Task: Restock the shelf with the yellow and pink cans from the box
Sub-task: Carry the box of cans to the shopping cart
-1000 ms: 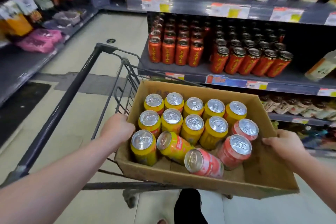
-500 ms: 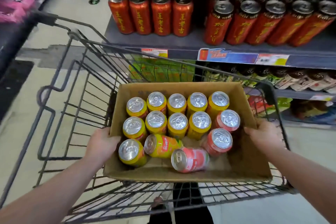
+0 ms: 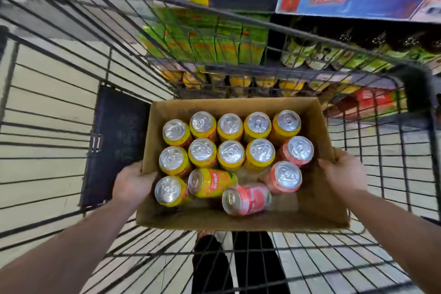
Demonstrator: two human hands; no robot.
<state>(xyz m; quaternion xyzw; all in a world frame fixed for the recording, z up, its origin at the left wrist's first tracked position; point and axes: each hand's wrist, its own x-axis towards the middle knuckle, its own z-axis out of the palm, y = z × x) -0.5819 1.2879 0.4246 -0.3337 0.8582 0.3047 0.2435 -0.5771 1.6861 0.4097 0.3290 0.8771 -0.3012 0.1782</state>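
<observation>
An open cardboard box (image 3: 319,210) sits low inside a wire shopping cart (image 3: 71,107). Several yellow cans (image 3: 231,155) stand upright in it, and one yellow can (image 3: 213,182) lies on its side. Two pink cans (image 3: 287,176) stand at the right, and a third pink can (image 3: 247,199) lies on its side near the front. My left hand (image 3: 132,182) grips the box's left wall. My right hand (image 3: 343,174) grips its right wall.
Beyond the cart's far wall is a shelf (image 3: 238,74) with green cartons (image 3: 214,40) and more yellow cans below. A blue price strip (image 3: 353,0) runs above. A dark panel (image 3: 117,145) lies in the cart left of the box. My legs show under the cart.
The box has gone down from the cart's rim into the basket, both hands still on its sides. The view has tilted down, so the red cans on the upper shelf have left the frame.
</observation>
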